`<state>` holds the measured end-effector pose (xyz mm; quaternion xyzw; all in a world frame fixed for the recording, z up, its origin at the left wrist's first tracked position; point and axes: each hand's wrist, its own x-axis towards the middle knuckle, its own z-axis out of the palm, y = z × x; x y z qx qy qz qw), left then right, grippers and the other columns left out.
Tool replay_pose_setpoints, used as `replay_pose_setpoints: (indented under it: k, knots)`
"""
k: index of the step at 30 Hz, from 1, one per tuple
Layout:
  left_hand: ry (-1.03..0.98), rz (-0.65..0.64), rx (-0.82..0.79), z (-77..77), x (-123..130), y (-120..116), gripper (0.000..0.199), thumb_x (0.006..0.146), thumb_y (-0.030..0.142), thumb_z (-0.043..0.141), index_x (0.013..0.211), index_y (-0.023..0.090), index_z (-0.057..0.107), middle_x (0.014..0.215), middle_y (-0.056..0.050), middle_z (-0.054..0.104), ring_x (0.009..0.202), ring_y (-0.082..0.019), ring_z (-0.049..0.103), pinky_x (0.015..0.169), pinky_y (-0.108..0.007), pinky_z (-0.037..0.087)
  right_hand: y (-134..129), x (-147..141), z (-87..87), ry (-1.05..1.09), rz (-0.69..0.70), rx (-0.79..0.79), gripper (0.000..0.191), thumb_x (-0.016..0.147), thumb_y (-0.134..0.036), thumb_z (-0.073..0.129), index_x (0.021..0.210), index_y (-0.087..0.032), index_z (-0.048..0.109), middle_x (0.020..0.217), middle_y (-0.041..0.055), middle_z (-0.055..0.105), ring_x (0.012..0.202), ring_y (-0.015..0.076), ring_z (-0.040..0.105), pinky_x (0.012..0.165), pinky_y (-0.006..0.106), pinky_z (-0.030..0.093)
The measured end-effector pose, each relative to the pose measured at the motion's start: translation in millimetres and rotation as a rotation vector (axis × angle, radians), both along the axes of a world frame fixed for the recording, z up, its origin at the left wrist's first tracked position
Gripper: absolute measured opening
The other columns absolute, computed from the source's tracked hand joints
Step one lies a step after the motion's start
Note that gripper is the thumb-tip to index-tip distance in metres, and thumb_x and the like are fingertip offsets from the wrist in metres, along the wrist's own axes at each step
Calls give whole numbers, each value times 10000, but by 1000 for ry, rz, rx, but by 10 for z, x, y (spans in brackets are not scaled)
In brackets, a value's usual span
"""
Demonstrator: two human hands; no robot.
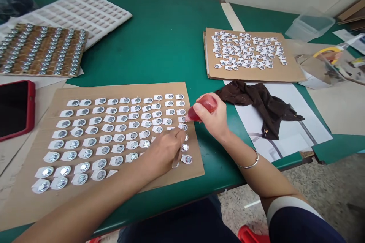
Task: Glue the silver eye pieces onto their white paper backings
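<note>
My right hand [215, 117] is wrapped round a small red squeeze bottle [205, 107], its tip pointing left and down at a white-tabbed metal disc [182, 120] near the right edge of a cardboard sheet [196, 159]. Rows of similar silver discs on white tabs cover this sheet. Just left of the bottle tip, my left hand [168, 148] is closed, palm down over the discs, with a slim clear-looking tool [176, 157] sticking out below its fingers. Several discs are hidden beneath the left hand and forearm.
A second cardboard stack [245, 74] with scattered tabbed discs lies at the back right, a brown cloth [265, 108] in front of it. At left are a red-cased phone [14, 108], a board of metal parts [37, 53] and a white tray [105, 17].
</note>
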<state>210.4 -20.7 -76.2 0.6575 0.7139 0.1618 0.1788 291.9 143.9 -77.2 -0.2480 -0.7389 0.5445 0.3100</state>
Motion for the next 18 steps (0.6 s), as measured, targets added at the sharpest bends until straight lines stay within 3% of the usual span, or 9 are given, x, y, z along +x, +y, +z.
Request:
replay_pose_setpoints:
  k: [2, 6, 12, 18]
  knots:
    - [160, -44, -10, 20, 69, -7, 235, 652, -44, 376, 754, 157, 444, 746, -63, 546, 580, -166, 485, 519, -292, 396, -31, -3, 7, -30, 23, 117, 312, 690, -453, 686, 794, -198, 538, 722, 10, 606, 643, 147, 573, 585, 295, 490]
    - [420, -69, 146, -48, 172, -20, 272, 660, -62, 389, 819, 139, 478, 791, -92, 570, 636, -210, 535, 540, -327, 448, -79, -15, 29, -60, 63, 260, 307, 674, -435, 694, 769, -190, 536, 712, 5, 605, 623, 133, 544, 595, 294, 456]
    - [478, -66, 279, -129, 208, -36, 194, 727, -38, 390, 789, 124, 477, 731, -114, 569, 700, -245, 592, 571, -344, 494, -110, -38, 62, -101, 100, 334, 300, 674, -426, 687, 736, -180, 527, 702, 9, 601, 614, 121, 532, 577, 275, 433]
    - [464, -65, 286, -122, 217, -34, 186, 742, -30, 387, 783, 122, 486, 753, -118, 577, 740, -241, 599, 606, -347, 506, -116, -43, 39, -97, 125, 366, 292, 681, -413, 692, 751, -181, 529, 711, 5, 606, 618, 116, 538, 585, 271, 436]
